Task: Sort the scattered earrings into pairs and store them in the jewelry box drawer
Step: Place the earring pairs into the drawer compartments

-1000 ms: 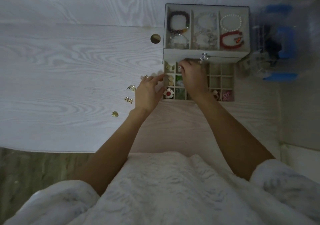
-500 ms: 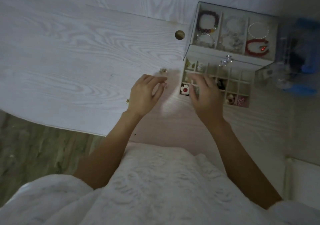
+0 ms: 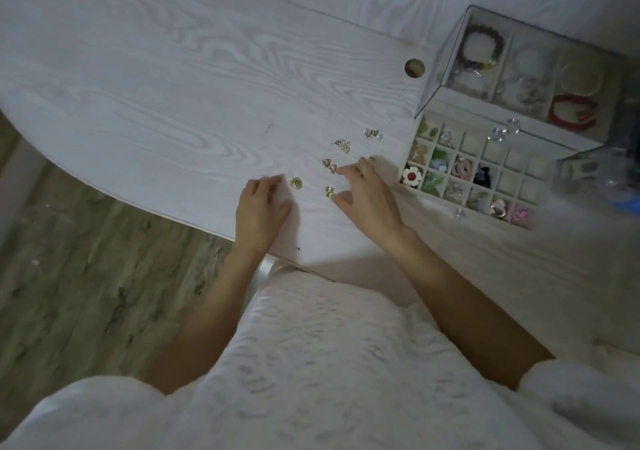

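Now our hands are out of the drawer (image 3: 474, 169) and back over the loose earrings on the table (image 3: 173, 103). A second ago our right hand (image 3: 367, 196) was deep among the little squares of the drawer, and our left hand (image 3: 261, 212) sat by its near corner. Both have since slid away to the left, so we think one pair has just been put away and we are going for the next one.

Our right hand hovers with fingers spread and bent, and nothing is in it that we can see. Its thumb tip is just beside a small gold earring (image 3: 329, 191), and its pointing finger is just beside the two gold heart earrings (image 3: 329, 165). Our left hand lies low on the table with loose fingers, holding nothing, near a small round gold earring (image 3: 296, 183).

Farther up the table we see a gold and clear pair (image 3: 343, 145) and a clear pair (image 3: 373, 133), both near the drawer but not in it.

The drawer sticks out of the jewelry box (image 3: 512, 68), and many squares already hold earrings, like a white flower with a red middle (image 3: 412, 176). Some squares on the far side look free. We guess the two round gold ones match, so each hand may take one. They are tiny and may slip.
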`<state>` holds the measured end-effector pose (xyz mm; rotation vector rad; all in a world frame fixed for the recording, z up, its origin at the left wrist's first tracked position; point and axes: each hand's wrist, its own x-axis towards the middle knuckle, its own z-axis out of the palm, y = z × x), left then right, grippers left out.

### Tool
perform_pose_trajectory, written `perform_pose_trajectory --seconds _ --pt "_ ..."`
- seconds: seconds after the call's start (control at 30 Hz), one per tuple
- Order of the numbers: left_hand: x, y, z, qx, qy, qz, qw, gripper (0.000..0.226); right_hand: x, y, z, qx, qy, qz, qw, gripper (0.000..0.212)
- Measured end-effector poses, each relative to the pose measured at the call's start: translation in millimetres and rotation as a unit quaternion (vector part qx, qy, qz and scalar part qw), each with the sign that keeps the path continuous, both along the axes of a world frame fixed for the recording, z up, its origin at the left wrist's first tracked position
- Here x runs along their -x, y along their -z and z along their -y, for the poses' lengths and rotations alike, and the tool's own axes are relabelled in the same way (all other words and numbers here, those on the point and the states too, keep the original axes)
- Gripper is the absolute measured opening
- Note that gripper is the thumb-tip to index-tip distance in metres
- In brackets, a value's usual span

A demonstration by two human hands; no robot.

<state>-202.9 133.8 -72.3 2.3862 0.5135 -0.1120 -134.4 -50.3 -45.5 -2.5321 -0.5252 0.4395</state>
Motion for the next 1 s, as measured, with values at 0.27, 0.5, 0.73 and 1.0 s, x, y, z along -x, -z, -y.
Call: perform_pose_trajectory --seconds 0.27,0.5,0.73,1.0 --pt "-17.8 1.8 2.1 0.008 -0.006 0.033 0.999 0.031 -2.0 6.3 -24.0 0.092 -0.060 0.018 0.994 0.027" --pt "-28.6 1.4 4.0 -0.013 0.065 0.036 0.997 0.023 4.0 8.7 -14.6 0.107 -0.050 0.036 0.992 0.023" --pt "-33.5 -2.5 6.2 -0.032 0.137 0.057 0.988 0.017 6.5 10.8 -8.9 0.064 -0.034 0.020 0.997 0.025" --pt "-37.5 -6.5 4.4 -0.050 0.165 0.060 0.983 0.013 8.0 11.3 -4.4 0.030 -0.020 -0.001 0.999 0.025"
